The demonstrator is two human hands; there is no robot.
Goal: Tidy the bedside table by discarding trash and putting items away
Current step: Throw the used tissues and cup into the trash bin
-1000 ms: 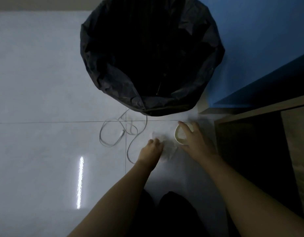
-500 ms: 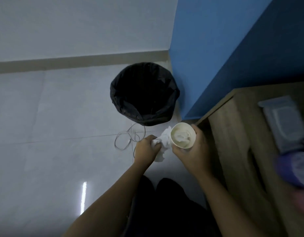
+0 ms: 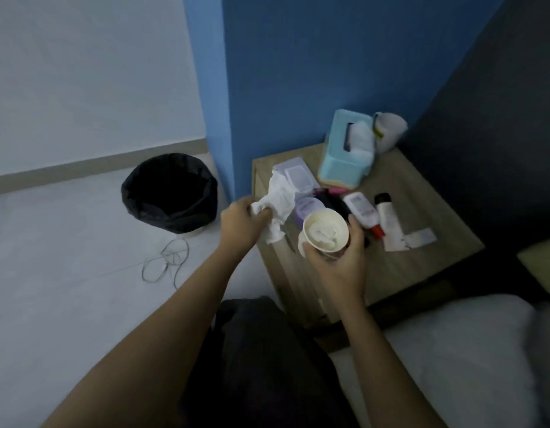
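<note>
My left hand grips a crumpled white tissue above the left edge of the wooden bedside table. My right hand holds a white paper cup upright, with more crumpled tissue inside it. A black-lined trash bin stands on the floor to the left of the table. On the tabletop lie a wet-wipes pack, a purple jar, two small tubes, a paper slip and a teal tissue box.
A white cable lies coiled on the tiled floor in front of the bin. A blue wall stands behind the table. A white plastic bag sits at the table's back corner. The bed with white bedding is at the lower right.
Both hands rose from the floor near the bin, lifting the tissue and the cup. The view swung up and right, so the bedside tabletop and bed came into sight.
</note>
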